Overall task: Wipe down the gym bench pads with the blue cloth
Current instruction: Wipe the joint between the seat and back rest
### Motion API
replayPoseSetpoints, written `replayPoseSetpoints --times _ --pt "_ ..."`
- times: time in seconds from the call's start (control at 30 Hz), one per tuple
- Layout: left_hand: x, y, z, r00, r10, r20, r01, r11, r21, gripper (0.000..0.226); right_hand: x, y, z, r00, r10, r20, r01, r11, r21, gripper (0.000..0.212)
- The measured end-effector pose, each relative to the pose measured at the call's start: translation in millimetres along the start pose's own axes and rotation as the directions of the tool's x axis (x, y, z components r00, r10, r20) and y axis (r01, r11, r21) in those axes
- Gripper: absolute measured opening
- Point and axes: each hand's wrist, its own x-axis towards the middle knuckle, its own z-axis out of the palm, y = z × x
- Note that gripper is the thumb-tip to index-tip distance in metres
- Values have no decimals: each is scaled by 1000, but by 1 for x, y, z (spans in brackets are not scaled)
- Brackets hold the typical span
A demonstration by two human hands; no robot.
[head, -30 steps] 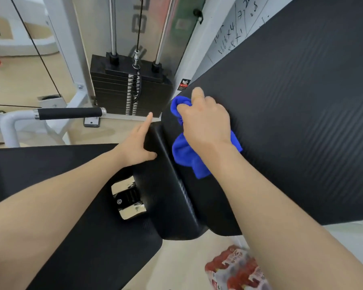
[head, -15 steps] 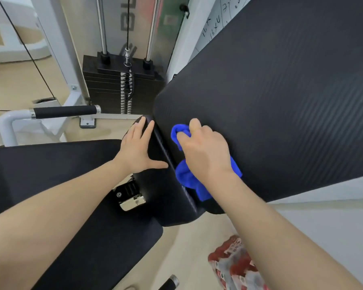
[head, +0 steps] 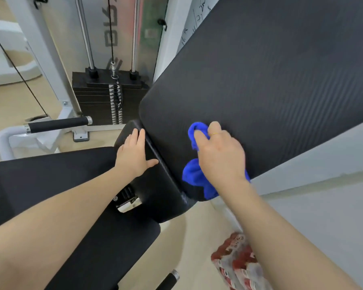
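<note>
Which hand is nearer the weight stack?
Left. The left hand rests flat on the small pad just below the weight stack; the right hand, gripping the blue cloth, is farther right on the large pad.

Gym corner with a cable machine, as I saw it from the head camera.

Behind the bench I saw a black weight stack (head: 110,99) riding two chrome guide rods (head: 86,34), with a cable (head: 111,28) dropping to its top plate. The white machine frame (head: 40,49) stood to its left, and a white bar with a black foam grip (head: 58,124) jutted near it. The floor (head: 13,101) was pale beige. A whiteboard with handwriting (head: 194,24) hung beyond, and a red-and-white shrink-wrapped pack (head: 237,260) lay on the floor at lower right.
</note>
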Motion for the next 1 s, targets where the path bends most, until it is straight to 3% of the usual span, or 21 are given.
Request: replayPoseSetpoints --times 0.07,0.13,0.3,0.4,0.47,0.57,0.63,0.73,0.8,0.93,1.0 --pt "-3 6 1 1000 17 -27 -17 1000 12 93 7 23 -13 983 119 -141 -126 991 -44 30" --pt "-8 10 3 1000 7 -27 -6 1000 29 83 -3 24 -13 975 159 -154 -171 983 -68 30" --pt "-24 11 11 999 19 -45 -17 999 52 76 -66 -18 14 992 7 125 -1 999 -47 38" --pt "-38 15 23 995 78 -60 -77 997 20 78 -67 -15 12 978 -77 192 90 994 -63 35" --pt "-47 18 32 986 142 -85 -144 990 -15 76 -56 3 3 995 -39 89 46 996 -77 31" --pt "-58 23 41 977 206 -52 -206 978 6 76 -41 34 -10 969 162 -189 -172 984 -37 33" --pt "-61 28 44 982 187 9 -188 980 69 84 -44 38 -10 952 196 -236 -210 977 -36 32" --pt "-59 27 40 982 179 57 -186 972 143 98 -57 19 4 971 142 -191 -155 986 -56 34" --pt "-58 22 37 977 196 90 -210 956 206 102 -73 -3 17 994 60 -87 -64 997 -41 31" --pt "-59 21 29 974 163 160 -199 950 241 88 -109 -30 34 961 -227 155 249 959 -138 26" --pt "-57 22 24 973 112 203 -148 974 170 82 -96 -19 26 965 -229 131 247 958 -143 30"
